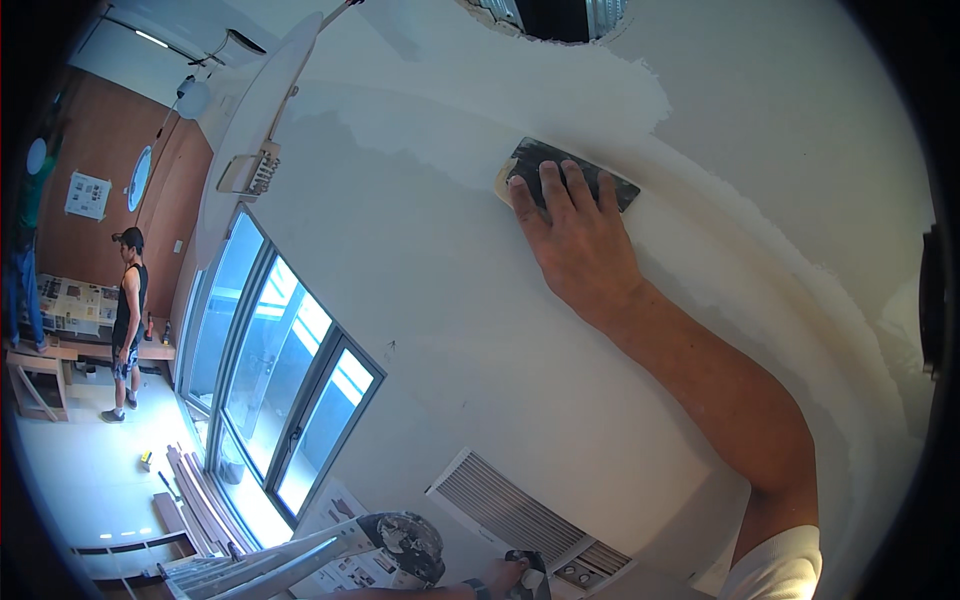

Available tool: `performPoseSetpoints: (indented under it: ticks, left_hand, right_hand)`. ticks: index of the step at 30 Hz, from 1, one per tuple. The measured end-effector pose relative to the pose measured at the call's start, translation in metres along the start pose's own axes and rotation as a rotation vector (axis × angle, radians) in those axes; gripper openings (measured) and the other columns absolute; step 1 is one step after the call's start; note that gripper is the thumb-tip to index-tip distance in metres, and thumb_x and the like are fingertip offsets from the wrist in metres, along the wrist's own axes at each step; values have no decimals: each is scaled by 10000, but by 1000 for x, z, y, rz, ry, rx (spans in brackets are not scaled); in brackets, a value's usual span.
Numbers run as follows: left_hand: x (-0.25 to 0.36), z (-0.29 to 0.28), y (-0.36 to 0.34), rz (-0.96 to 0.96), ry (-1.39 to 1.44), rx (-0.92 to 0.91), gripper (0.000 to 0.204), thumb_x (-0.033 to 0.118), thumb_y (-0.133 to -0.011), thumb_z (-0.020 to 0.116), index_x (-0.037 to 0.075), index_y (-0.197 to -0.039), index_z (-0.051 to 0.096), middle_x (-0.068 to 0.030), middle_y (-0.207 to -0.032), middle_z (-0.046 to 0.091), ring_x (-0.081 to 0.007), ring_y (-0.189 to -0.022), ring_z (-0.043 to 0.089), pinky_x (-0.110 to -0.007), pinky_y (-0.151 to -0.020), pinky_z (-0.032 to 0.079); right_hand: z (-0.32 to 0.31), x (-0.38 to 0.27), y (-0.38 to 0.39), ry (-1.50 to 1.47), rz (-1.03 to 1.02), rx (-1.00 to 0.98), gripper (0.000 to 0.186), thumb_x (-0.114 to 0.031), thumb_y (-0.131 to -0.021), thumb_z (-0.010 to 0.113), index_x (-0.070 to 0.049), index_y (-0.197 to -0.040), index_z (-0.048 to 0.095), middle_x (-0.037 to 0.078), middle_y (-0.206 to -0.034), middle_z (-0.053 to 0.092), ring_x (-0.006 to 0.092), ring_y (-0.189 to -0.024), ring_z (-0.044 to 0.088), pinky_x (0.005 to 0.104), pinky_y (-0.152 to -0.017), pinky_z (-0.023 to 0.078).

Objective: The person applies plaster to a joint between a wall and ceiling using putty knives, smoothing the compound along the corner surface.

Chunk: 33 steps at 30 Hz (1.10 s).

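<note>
My right hand [590, 245] lies over a dark, flat sanding block [530, 160], fingers spread across its back and pressing it to the pale plastered surface [420, 240]. The block's lighter edge shows beside the leftmost finger. A whitish band of filler runs along the surface on both sides of it. Low in the picture my left hand [500, 577] is partly cut off by the lower edge, with a dark band at its wrist. Its fingers are closed around a small dark object with a pale part, whose kind I cannot make out.
A paint-splattered stepladder [405, 545] stands beside my left hand. A louvred air conditioner [510, 510] is at the bottom. A ragged opening [555, 20] breaks the surface above. Windows [280, 370] lie left; beyond, one person [130, 310] stands and another [28, 240] is raised on a bench.
</note>
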<state>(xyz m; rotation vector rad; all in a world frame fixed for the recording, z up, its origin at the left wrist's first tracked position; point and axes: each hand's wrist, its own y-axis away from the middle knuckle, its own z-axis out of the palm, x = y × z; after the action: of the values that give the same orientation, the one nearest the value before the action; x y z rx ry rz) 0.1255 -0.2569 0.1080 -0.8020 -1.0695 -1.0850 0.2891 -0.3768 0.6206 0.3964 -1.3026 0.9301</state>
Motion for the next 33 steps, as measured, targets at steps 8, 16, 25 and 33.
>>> performPoseSetpoints:
  ticks: [8,16,25,33]
  left_hand:
    - [32,10,32,-46,295,65,286,287,-1025,588,57,-985,752,-51,-721,643,-170,-486,553,-322,-420,438]
    - [39,5,26,-169,235,50,273,287,-1020,619,54,-1008,760,-43,-696,621,-164,-484,531,-330,-421,425]
    - [-1,2,-5,-89,370,-59,309,304,-1051,569,52,-1129,730,-83,-824,683,-208,-597,623,-360,-483,512]
    - [4,5,-8,-102,261,2,312,323,-1037,580,51,-1053,731,-78,-777,666,-200,-565,598,-360,-469,490]
  right_hand:
    - [5,4,3,-12,36,16,410,-135,-927,608,-23,-1319,653,264,-1315,602,413,-1244,561,662,-995,454]
    - [12,5,2,-143,74,-7,400,-93,-905,612,9,-1288,660,248,-1311,598,388,-1240,557,620,-1052,417]
    - [7,-7,2,-221,103,-159,453,-46,-903,560,15,-1351,593,274,-1371,559,420,-1315,528,621,-1112,386]
    - [-49,-53,36,-339,-83,-142,460,-122,-927,553,55,-1350,582,345,-1364,530,497,-1273,542,667,-1064,424]
